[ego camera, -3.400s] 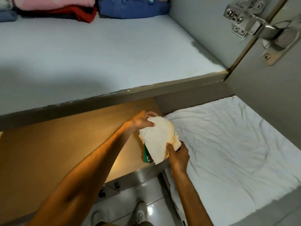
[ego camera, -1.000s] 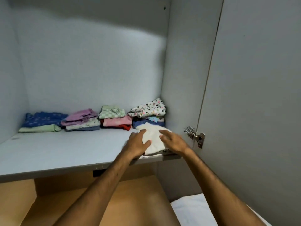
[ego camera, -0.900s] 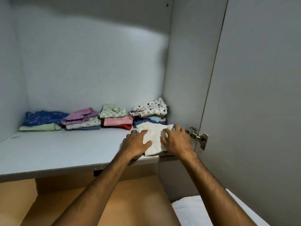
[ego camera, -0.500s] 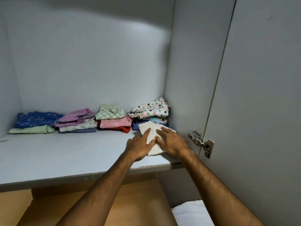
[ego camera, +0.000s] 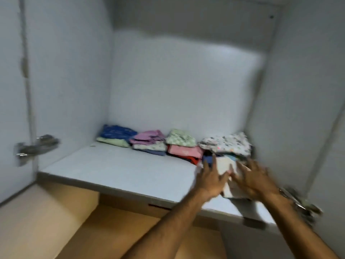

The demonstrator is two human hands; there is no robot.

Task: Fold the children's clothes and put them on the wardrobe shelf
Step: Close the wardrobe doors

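Observation:
A folded cream garment lies on the grey wardrobe shelf near its right front corner. My left hand and my right hand hover just over it with fingers spread, holding nothing. The frame is blurred, so I cannot tell whether the fingertips still touch the cloth. Behind it, along the back wall, stand folded stacks: a blue and green stack, a purple stack, a checked green and pink stack, and a spotted white stack.
The wardrobe's side walls close in left and right. Metal door hinges stick out at the left and at the right. Below the shelf is a wooden-coloured compartment.
The cream garment went from my hands at the bed up onto the shelf. My hands have now lifted off it with fingers spread, and my view has swung left.

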